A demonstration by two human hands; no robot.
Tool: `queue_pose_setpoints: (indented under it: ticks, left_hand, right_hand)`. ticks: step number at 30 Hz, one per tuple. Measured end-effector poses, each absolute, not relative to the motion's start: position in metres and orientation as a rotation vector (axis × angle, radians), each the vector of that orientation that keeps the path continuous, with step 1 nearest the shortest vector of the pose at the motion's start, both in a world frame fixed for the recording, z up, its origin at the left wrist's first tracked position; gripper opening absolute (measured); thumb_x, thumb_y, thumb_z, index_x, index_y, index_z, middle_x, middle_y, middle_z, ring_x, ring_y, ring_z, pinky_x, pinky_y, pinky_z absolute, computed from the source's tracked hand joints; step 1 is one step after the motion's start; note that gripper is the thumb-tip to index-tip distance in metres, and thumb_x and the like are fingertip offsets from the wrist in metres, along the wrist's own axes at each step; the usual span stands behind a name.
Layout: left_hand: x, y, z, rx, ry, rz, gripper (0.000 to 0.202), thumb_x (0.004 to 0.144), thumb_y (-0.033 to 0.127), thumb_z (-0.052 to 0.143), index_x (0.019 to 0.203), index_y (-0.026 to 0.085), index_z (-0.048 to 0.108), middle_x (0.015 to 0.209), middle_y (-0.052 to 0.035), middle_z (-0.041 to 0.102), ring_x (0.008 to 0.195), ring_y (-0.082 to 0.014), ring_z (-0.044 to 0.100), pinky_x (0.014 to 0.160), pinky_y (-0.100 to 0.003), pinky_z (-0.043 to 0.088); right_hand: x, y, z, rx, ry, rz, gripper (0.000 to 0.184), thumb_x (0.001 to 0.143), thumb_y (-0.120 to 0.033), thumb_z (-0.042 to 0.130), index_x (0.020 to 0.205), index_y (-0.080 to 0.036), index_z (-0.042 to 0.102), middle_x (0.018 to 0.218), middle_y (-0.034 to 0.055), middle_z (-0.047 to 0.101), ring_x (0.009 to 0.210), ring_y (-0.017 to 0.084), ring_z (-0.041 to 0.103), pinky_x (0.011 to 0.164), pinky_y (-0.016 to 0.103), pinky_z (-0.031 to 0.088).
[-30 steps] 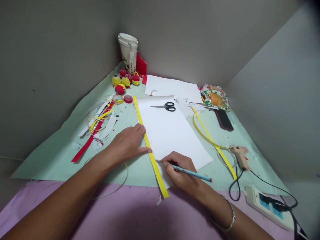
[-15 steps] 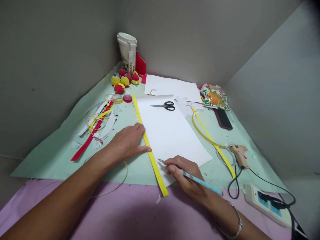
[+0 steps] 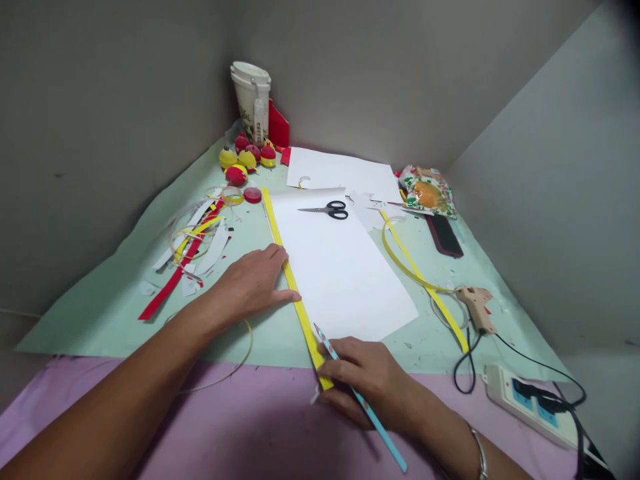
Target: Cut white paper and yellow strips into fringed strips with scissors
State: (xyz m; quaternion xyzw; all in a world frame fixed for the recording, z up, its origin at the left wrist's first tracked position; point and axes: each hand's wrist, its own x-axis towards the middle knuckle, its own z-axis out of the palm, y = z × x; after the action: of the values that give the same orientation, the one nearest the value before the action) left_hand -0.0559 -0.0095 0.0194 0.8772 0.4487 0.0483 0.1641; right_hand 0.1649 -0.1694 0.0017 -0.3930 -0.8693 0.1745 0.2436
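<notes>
A long yellow strip (image 3: 306, 319) lies along the left edge of a white paper sheet (image 3: 345, 273). My left hand (image 3: 255, 280) rests on the strip from the left, thumb stretched out and apart from the fingers, pressing it flat. In my right hand (image 3: 373, 380) is a light blue pencil (image 3: 377, 430), slanting between the fingers with its tip up near the strip. The fingers of that hand also close around the strip's near end. Black-handled scissors (image 3: 333, 210) lie on the far part of the sheet.
Left are paper scraps and a red strip (image 3: 173, 287); behind them, red and yellow balls (image 3: 236, 175) and a white cup (image 3: 251, 100). Right are a yellow strip loop (image 3: 400, 260), a phone (image 3: 445, 235), a glue gun (image 3: 476, 308), a packet (image 3: 429, 193) and a power strip (image 3: 530, 407).
My right hand has moved down and left onto the near end of the yellow strip. The pencil has swung steeper, its back end now lower. My left hand stays on the strip.
</notes>
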Motion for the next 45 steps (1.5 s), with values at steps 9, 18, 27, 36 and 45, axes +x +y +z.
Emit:
queue_pose_setpoints:
  ticks: [9,18,27,36,45]
  left_hand:
    - [-0.057,-0.009,0.018,2.510,1.287,0.121,0.059,0.077,0.063,0.059,0.119,0.021,0.052,0.129,-0.0154,0.057,0.112,-0.0357,0.058,0.089,-0.047,0.045]
    - [-0.058,-0.010,0.016,2.514,1.273,0.164,0.055,0.077,0.061,0.060,0.116,0.023,0.053,0.127,-0.0129,0.058,0.112,-0.0338,0.058,0.091,-0.044,0.045]
    - [-0.058,-0.010,0.016,2.516,1.266,0.151,0.056,0.078,0.062,0.059,0.117,0.022,0.052,0.127,-0.0140,0.058,0.113,-0.0345,0.057,0.090,-0.044,0.045]
    - [-0.057,-0.009,0.015,2.530,1.261,0.137,0.059,0.079,0.061,0.060,0.119,0.019,0.051,0.126,-0.0147,0.058,0.111,-0.0335,0.058,0.090,-0.043,0.045]
    - [-0.057,-0.010,0.014,2.542,1.284,0.125,0.059,0.078,0.061,0.060,0.120,0.020,0.051,0.126,-0.0132,0.058,0.113,-0.0318,0.057,0.091,-0.040,0.044]
  right_hand:
    - [0.168,-0.168,-0.011,-1.009,-2.194,0.509,0.010,0.096,-0.018,0.055,0.100,-0.021,0.064,0.098,0.0079,0.075,0.088,0.015,0.072,0.079,0.023,0.056]
    - [0.169,-0.170,-0.001,-1.052,-2.463,0.355,0.015,0.099,-0.026,0.050,0.092,-0.023,0.063,0.083,0.0032,0.072,0.070,0.014,0.066,0.059,0.022,0.050]
    - [0.170,-0.170,0.002,-1.035,-2.554,0.297,0.020,0.101,-0.021,0.043,0.097,-0.021,0.063,0.081,0.0059,0.070,0.070,0.017,0.062,0.059,0.026,0.047]
    - [0.172,-0.169,0.002,-1.029,-2.445,0.379,0.012,0.099,-0.022,0.050,0.099,-0.020,0.062,0.086,0.0049,0.070,0.069,0.014,0.062,0.061,0.024,0.046]
    - [0.171,-0.168,0.003,-0.921,-2.669,0.223,0.017,0.100,-0.013,0.045,0.098,-0.016,0.061,0.087,0.0071,0.067,0.073,0.016,0.059,0.062,0.028,0.044]
